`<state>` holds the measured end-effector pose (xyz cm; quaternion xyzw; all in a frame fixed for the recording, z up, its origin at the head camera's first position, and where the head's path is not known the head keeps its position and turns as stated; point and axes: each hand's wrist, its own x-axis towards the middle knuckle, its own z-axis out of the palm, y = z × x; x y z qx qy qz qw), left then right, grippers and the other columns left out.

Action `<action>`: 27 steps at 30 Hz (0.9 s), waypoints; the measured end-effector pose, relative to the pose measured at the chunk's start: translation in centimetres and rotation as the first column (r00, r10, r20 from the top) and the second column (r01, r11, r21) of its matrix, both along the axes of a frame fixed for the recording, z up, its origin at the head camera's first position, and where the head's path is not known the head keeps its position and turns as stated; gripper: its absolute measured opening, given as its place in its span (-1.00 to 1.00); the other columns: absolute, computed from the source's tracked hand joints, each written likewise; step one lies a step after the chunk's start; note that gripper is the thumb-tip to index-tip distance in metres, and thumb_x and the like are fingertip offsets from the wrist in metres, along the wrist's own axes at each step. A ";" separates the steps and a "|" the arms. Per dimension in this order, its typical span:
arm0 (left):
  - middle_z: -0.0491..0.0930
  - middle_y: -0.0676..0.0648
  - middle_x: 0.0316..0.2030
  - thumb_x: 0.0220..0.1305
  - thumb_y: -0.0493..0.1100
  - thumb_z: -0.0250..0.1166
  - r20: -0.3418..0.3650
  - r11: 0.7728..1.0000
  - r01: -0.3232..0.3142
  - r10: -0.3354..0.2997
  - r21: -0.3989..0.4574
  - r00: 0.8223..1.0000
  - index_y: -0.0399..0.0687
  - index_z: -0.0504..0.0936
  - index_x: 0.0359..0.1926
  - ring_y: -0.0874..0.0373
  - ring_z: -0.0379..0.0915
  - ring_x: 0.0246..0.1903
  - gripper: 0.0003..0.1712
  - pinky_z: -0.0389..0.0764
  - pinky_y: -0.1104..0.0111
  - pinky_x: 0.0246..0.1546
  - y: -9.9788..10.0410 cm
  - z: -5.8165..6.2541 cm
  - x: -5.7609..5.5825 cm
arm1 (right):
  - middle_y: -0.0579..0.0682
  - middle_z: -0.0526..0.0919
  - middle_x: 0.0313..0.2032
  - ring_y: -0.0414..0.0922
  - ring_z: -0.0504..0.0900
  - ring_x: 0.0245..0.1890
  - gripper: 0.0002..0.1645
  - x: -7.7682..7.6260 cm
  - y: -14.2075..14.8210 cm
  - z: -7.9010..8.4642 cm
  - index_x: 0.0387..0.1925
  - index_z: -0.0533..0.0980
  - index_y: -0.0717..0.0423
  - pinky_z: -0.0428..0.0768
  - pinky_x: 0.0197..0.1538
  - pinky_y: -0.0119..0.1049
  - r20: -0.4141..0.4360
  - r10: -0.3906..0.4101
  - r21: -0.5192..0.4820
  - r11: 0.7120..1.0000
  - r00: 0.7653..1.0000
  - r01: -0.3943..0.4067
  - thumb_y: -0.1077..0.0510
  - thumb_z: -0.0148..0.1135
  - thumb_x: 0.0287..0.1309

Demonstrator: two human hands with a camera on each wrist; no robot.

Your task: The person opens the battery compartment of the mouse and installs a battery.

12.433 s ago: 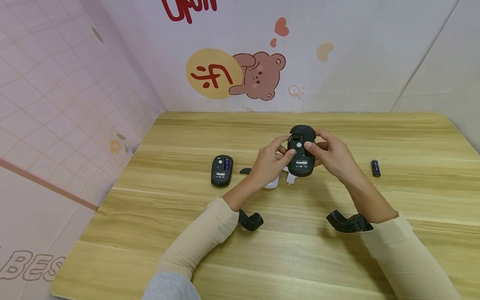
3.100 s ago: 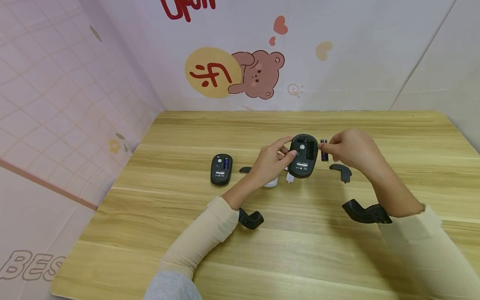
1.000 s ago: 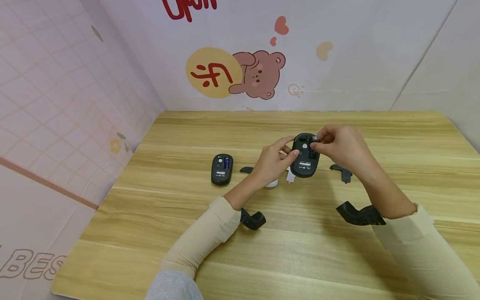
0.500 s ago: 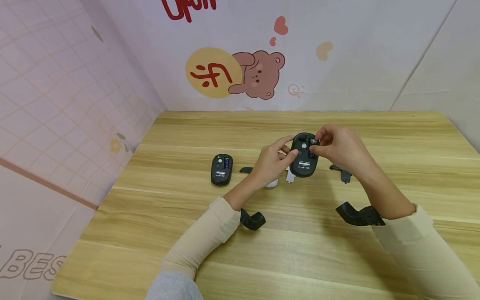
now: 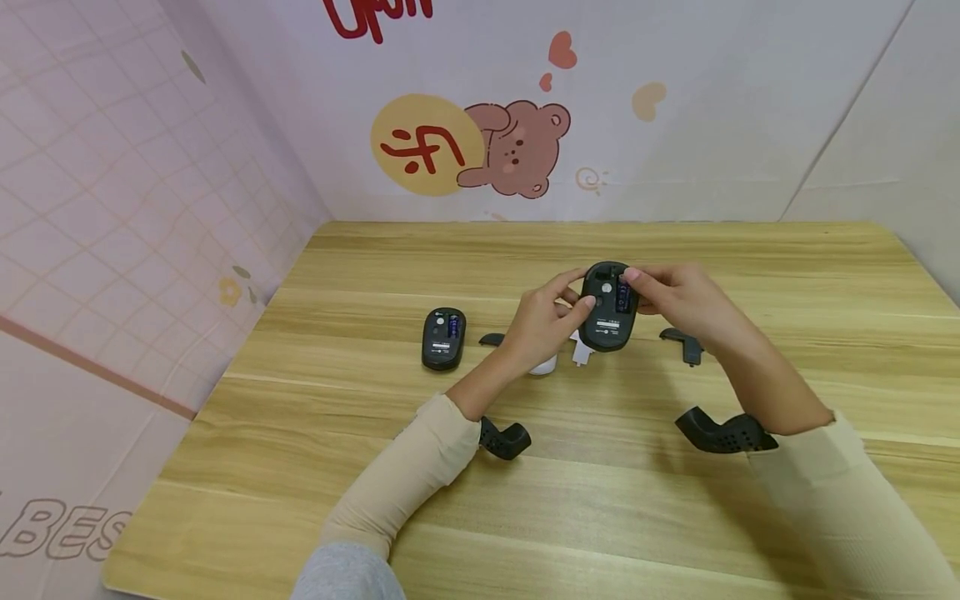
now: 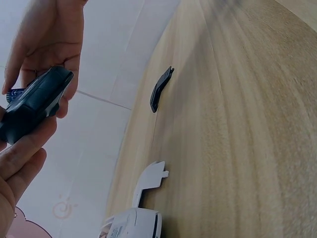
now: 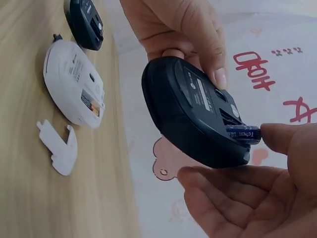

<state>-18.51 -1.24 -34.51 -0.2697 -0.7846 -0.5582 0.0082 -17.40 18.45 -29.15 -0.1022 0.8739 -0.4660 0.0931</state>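
My left hand (image 5: 542, 325) holds a black computer mouse (image 5: 604, 327) above the table, underside facing me, thumb on its bottom face. A blue-wrapped battery (image 5: 623, 297) lies partly in the mouse's uncovered battery slot. In the right wrist view, one end of that battery (image 7: 241, 133) still sticks up out of the slot at a tilt. The thumb of my right hand (image 5: 675, 296) presses against this raised end, while its fingers lie loosely extended beneath the mouse. The mouse's black battery cover (image 5: 686, 343) rests on the table below my right hand.
A second black mouse (image 5: 443, 339) lies upside down at left, battery showing. Near my left forearm are another black cover (image 5: 492, 340), a white mouse (image 7: 74, 82) holding a battery, and a white cover (image 7: 60, 148). Black brackets sit on both wrists.
Earlier the right hand put the black cover down and brought a battery to the mouse. In the last half second, its pinch on the battery has become a thumb press, fingers moving beneath the mouse.
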 end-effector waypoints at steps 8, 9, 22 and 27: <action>0.52 -0.07 -0.36 0.33 -0.23 0.11 0.001 1.000 -0.007 0.007 0.008 1.000 -0.22 0.31 0.27 0.34 0.56 -0.50 -0.50 0.47 0.48 -0.61 0.0 0.1 0.0 | 0.37 0.27 0.18 -0.24 0.55 -0.09 -0.28 -0.3 0.0 -0.6 0.27 0.13 0.49 0.44 0.03 -0.32 0.133 0.027 -0.190 0.982 0.991 -0.001 -0.06 -0.17 0.39; 0.52 -0.07 -0.36 0.33 -0.24 0.11 0.002 1.000 -0.006 0.006 0.008 1.000 -0.22 0.31 0.27 0.34 0.56 -0.50 -0.50 0.47 0.48 -0.60 0.0 0.1 0.0 | 0.37 0.27 0.19 -0.30 0.55 -0.13 -0.28 -0.3 0.0 -0.6 0.27 0.12 0.48 0.43 0.04 -0.32 0.145 0.023 -0.200 0.980 0.989 0.007 -0.06 -0.17 0.39; 0.54 -0.12 -0.32 0.32 -0.23 0.13 0.005 0.999 -0.014 0.014 -0.029 1.000 -0.18 0.31 0.26 0.28 0.59 -0.42 -0.50 0.53 0.47 -0.53 0.0 0.3 0.0 | 0.26 0.30 0.10 -0.36 0.57 -0.26 -0.32 -0.3 0.0 -0.4 0.23 0.15 0.53 0.51 -0.14 -0.50 0.233 -0.005 -0.367 0.926 0.973 0.093 0.04 -0.03 0.35; 0.55 -0.12 -0.32 0.31 -0.23 0.15 0.009 0.999 -0.014 0.015 -0.036 1.000 -0.19 0.32 0.25 0.28 0.59 -0.43 -0.50 0.54 0.47 -0.51 0.0 0.2 0.2 | 0.02 0.48 -0.11 -0.32 0.61 -0.30 -0.33 -0.3 0.2 -0.4 0.20 0.17 0.57 0.53 -0.16 -0.47 0.261 0.004 -0.425 0.898 0.965 0.111 0.09 0.03 0.31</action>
